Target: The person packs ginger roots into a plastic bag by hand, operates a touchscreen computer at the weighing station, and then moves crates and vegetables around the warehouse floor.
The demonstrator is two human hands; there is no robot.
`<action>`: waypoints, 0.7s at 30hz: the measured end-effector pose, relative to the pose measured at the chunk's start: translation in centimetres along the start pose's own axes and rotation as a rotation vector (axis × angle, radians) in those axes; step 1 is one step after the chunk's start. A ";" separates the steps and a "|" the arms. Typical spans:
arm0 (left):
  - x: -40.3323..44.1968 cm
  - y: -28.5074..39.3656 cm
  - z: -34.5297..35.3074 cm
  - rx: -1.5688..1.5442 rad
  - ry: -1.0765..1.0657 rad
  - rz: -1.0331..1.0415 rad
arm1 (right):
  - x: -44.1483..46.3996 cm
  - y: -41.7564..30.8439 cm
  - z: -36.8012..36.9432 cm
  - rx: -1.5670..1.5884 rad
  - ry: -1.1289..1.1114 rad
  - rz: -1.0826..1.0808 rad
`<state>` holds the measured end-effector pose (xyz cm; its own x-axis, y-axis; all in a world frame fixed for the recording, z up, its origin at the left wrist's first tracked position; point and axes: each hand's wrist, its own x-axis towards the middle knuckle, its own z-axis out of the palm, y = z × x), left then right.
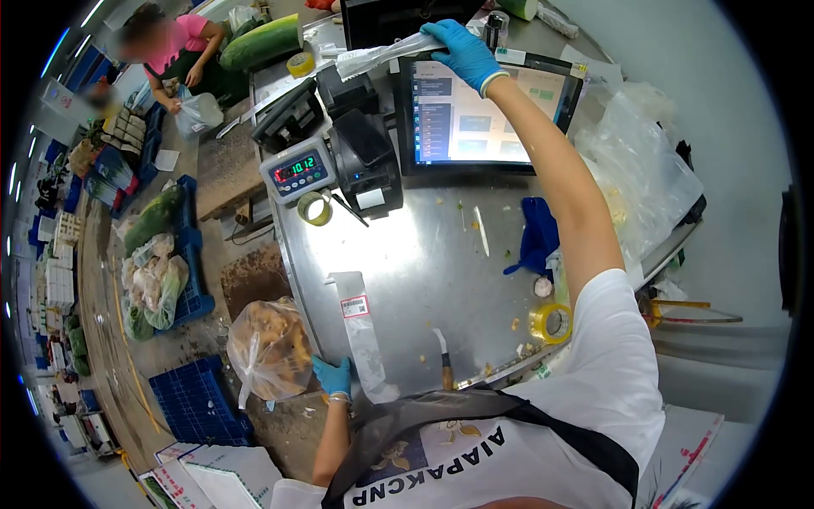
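Observation:
My right hand [471,58], in a blue glove, reaches over the top edge of a lit monitor [500,153]. Its fingers are closed on a folded strip of thin whitish plastic [381,58] that extends to the left. Low at the left edge of the metal counter is my left hand [333,378], also blue-gloved, with thumb and fingers apart. It is right beside a tied clear plastic bag [271,348] of brownish, lumpy produce; whether they touch, I cannot tell. A long label strip [360,335] with a printed sticker lies just right of that hand.
A scale display [298,170] reading 10.12 and a black printer [366,161] stand left of the monitor. A knife [445,360], yellow tape [553,323] and blue cloth [538,237] lie on the counter [415,263]. Blue crates [202,403] sit left. Another person [182,51] handles a bag.

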<state>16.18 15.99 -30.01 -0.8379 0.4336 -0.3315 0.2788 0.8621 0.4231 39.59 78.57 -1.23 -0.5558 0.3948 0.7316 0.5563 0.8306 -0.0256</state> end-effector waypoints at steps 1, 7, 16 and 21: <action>-0.1 0.5 -0.3 0.080 0.028 0.008 | 0.3 -0.5 -0.3 -0.128 0.003 0.026; -0.9 15.7 -5.3 -0.088 0.258 0.716 | 0.8 -2.5 -2.0 -0.559 -0.035 -0.077; 7.2 54.8 -4.8 -1.325 -1.101 0.117 | -1.4 -3.6 -1.1 -0.551 -0.012 -0.167; 11.8 62.4 -3.3 -1.562 -0.969 -0.192 | 0.8 -1.2 -1.7 -0.109 -0.083 0.038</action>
<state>22.10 74.02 -4.72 -0.1147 0.8380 -0.5335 -0.8843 0.1585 0.4391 39.52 77.20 0.58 -0.5799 0.4603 0.6722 0.6391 0.7687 0.0248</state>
